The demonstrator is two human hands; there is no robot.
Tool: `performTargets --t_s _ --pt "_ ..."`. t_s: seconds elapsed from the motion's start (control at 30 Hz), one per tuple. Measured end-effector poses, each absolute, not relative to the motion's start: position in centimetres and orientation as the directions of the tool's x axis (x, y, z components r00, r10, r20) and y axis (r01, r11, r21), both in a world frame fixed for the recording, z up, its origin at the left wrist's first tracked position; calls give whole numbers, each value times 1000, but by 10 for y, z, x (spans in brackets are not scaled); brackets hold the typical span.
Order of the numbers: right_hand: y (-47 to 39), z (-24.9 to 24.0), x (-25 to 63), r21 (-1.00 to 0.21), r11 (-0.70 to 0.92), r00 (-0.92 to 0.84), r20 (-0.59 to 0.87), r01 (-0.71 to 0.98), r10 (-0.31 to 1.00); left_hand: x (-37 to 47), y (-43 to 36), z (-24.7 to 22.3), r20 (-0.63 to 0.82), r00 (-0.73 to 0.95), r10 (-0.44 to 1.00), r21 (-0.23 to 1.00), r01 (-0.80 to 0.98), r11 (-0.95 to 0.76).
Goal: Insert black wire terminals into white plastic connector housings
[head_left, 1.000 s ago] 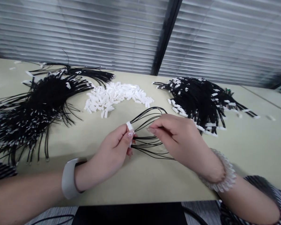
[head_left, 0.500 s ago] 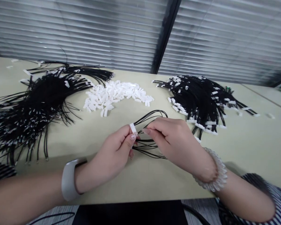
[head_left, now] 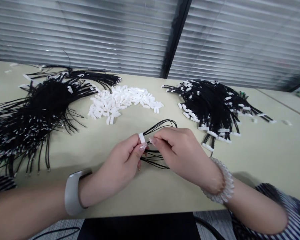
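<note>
My left hand (head_left: 125,160) is closed, pinching a small white plastic connector housing (head_left: 141,138) between thumb and forefinger. Several thin black wires (head_left: 158,126) run from the housing's right side and loop over to the right; more strands show below my left fingers. Close to the housing, my right hand (head_left: 180,153) is closed in a pinch, its thumb and forefinger tips on a black wire that leads toward the housing. The wire's end is hidden by the fingers. Both hands are held above the middle of the table.
A heap of loose white connector housings (head_left: 125,100) lies beyond my hands. To the left spreads a large pile of black wires (head_left: 40,113) with metal tips. Wires fitted with white housings (head_left: 212,103) are piled on the right. Window blinds (head_left: 90,33) stand behind the table (head_left: 265,153).
My right hand has shifted slightly left, bringing its fingertips closer to the white housing. My left hand keeps its pinch on the housing almost unmoved.
</note>
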State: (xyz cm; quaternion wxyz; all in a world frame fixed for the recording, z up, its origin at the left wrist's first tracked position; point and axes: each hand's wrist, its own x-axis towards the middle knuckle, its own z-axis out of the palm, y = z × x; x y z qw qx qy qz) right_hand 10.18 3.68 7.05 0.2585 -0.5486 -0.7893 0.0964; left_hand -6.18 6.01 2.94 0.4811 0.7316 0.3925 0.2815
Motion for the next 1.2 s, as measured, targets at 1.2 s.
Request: performTargets --t_s 1.2 --pt "39 72 99 -516 318 -208 260 795 943 -61 60 35 46 488 872 932 292 -213"
